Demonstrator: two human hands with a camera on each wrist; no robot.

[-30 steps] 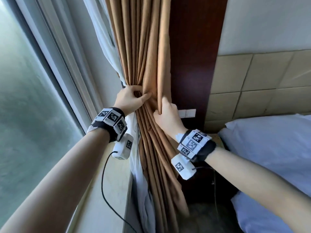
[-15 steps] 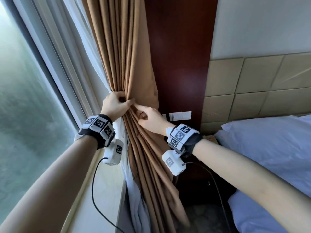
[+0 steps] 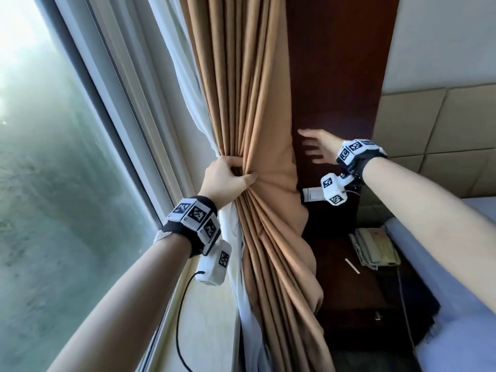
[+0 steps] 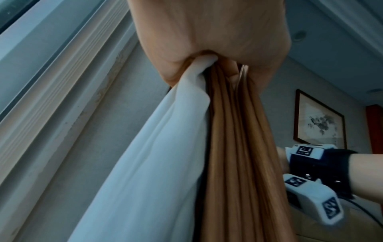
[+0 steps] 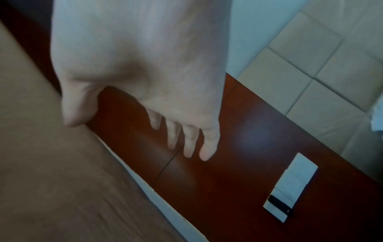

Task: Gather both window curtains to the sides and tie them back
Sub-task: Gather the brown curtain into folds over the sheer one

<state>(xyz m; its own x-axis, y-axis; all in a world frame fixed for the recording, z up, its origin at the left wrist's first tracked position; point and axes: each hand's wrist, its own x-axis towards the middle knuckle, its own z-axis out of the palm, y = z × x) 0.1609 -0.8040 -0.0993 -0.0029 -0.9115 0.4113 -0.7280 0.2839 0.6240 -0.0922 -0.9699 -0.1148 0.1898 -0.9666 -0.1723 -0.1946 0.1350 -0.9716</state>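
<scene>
A tan pleated curtain (image 3: 249, 103) hangs gathered against the dark wood wall panel (image 3: 335, 76), with a white sheer curtain (image 3: 188, 84) behind it on the window side. My left hand (image 3: 228, 178) grips the bunched tan folds at mid height; in the left wrist view the left hand (image 4: 207, 41) holds both the tan curtain (image 4: 238, 163) and the sheer curtain (image 4: 155, 163). My right hand (image 3: 316, 149) is off the fabric, fingers spread against the wood panel just right of the curtain's edge. The right wrist view shows the right hand (image 5: 176, 131) empty with straight fingers.
Window glass (image 3: 53, 183) and its frame fill the left, with a sill (image 3: 209, 318) below. A white switch plate (image 3: 312, 194) sits on the panel under my right wrist. A nightstand (image 3: 357, 291) carries a telephone (image 3: 375, 248). The bed (image 3: 456, 291) lies at right.
My right hand has let go of the curtain folds and moved right and up to the wood panel, fingers now spread. My left hand keeps its grip on the bunch.
</scene>
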